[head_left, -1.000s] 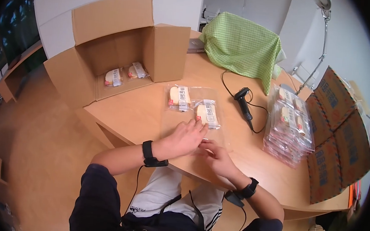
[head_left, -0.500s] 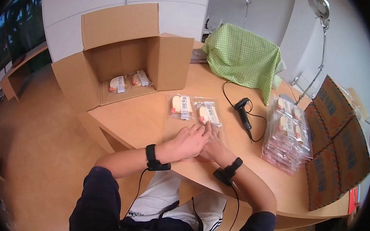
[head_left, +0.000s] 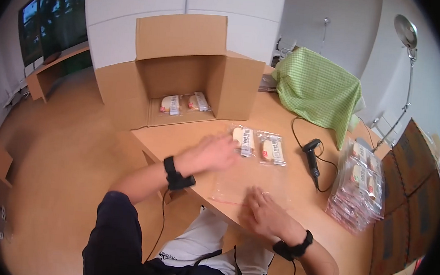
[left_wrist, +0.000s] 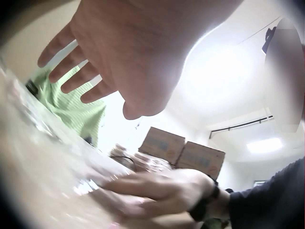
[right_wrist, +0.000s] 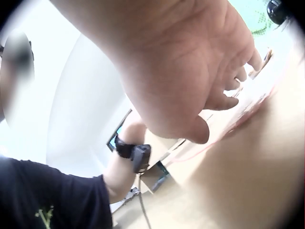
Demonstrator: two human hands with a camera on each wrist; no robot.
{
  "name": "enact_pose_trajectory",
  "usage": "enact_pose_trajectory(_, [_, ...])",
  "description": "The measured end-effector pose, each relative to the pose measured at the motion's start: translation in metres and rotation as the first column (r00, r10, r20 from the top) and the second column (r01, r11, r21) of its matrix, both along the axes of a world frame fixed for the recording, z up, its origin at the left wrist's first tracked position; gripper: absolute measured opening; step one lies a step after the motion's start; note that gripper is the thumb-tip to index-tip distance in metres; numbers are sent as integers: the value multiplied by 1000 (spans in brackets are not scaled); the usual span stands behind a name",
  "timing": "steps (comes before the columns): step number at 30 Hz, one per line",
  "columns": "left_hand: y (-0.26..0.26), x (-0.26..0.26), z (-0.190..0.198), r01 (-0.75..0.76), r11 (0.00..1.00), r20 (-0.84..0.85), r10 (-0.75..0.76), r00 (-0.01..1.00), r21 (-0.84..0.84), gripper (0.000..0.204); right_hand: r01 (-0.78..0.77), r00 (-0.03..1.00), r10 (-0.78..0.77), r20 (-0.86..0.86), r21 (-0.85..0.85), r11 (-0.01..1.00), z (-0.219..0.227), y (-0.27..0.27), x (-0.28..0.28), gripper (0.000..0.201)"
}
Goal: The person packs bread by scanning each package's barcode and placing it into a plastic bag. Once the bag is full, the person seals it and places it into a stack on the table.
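Observation:
A clear plastic bag (head_left: 250,180) lies flat at the table's front. In its far end sit two wrapped packs of bread slices, a left pack (head_left: 243,140) and a right pack (head_left: 272,150), both with white labels. My left hand (head_left: 218,152), blurred, hovers near the left pack and holds nothing. Its fingers (left_wrist: 71,82) are extended and spread in the left wrist view. At the bag's near right part is my right hand (head_left: 267,212), its fingertips (head_left: 258,193) at the plastic. In the right wrist view that hand (right_wrist: 190,76) has loosely bent fingers, with nothing gripped between them.
An open cardboard box (head_left: 178,75) at the back left holds two more bread packs (head_left: 198,101). A barcode scanner (head_left: 311,157) with a cord lies right of the bag. Farther right are stacked bagged packs (head_left: 358,190), a cardboard sheet (head_left: 406,204) and a green checked cloth (head_left: 319,88).
My hands were together at the bag's near part and have parted. The left swung up and leftward; the right drew back toward the table's front edge. The head view shifted left.

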State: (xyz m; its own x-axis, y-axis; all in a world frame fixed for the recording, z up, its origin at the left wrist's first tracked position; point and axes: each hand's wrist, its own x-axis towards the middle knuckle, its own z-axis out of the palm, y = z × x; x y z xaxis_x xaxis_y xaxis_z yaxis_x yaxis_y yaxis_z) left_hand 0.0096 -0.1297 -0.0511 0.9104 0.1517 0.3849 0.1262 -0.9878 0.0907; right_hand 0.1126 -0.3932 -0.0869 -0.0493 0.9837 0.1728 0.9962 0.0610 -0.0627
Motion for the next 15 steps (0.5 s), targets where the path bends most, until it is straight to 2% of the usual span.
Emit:
enact_pose_trajectory(1, [22, -1, 5, -76, 997, -91, 79, 993, 35, 36, -14, 1000, 14, -3, -1, 1000, 10, -6, -4, 49])
enact_pose_trajectory(2, [49, -1, 7, -144, 987, -180, 156, 971, 76, 36, -94, 986, 83, -145, -67, 993, 20, -11, -7, 40])
enact_pose_trajectory(3, [102, 11, -19, -211, 964, -139, 234, 962, 164, 35, -179, 947, 138, -288, -120, 977, 29, -15, -10, 31])
enact_pose_trajectory(4, [146, 20, -41, -275, 928, -92, 306, 948, 250, 34, -185, 945, 145, -292, -116, 976, 37, -18, -12, 31])
enact_pose_trajectory(6, [158, 6, -17, -412, 874, 29, 419, 908, 258, 33, -222, 944, 215, -252, 1, 975, 49, -20, -14, 17])
enact_pose_trajectory(10, [193, 18, -24, -439, 860, 26, 449, 893, 261, 35, -154, 967, 151, -205, 0, 988, 59, -13, -3, 14])
enact_pose_trajectory(12, [196, 30, -29, -437, 838, -18, 468, 884, 328, 27, -79, 990, 91, -109, 107, 991, 54, -7, 12, 12])
enact_pose_trajectory(13, [197, 35, -31, -430, 842, -13, 459, 889, 326, 27, -69, 991, 80, -104, 107, 992, 54, -6, 20, 12])
enact_pose_trajectory(15, [198, 43, -35, -468, 767, -115, 565, 817, 438, 21, 8, 984, 23, -176, 169, 986, 53, -6, 36, 10])
